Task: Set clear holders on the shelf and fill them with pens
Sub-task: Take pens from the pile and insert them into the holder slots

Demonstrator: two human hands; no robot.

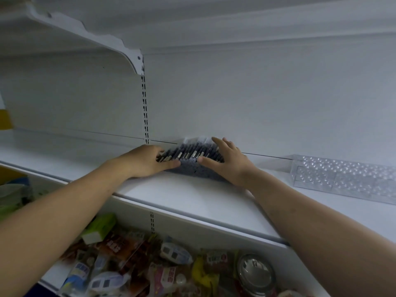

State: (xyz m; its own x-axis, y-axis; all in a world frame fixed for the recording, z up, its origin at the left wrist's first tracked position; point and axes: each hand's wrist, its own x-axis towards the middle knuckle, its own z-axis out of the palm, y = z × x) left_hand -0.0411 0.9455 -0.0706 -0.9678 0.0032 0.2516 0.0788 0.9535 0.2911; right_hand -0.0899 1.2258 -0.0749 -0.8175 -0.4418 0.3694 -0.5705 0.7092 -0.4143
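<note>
Near the middle of the frame, both hands rest on a packed block of dark pens point(190, 156) standing in a clear holder on the white shelf point(192, 198). The left hand point(147, 160) lies flat and spread against the block's left side, fingers over the pen ends, thumb along the front. The right hand point(227, 159) is likewise open, palm pressed to the right side, fingers reaching over the top. Neither hand closes around anything. At the right edge, well apart, an empty clear holder point(342, 176) with a dimpled grid sits on the same shelf. A slotted upright point(145, 103) rises behind the left hand. Below, at the bottom of the frame, a lower shelf holds jumbled snack packets point(150, 264) and a green box point(100, 228).
</note>
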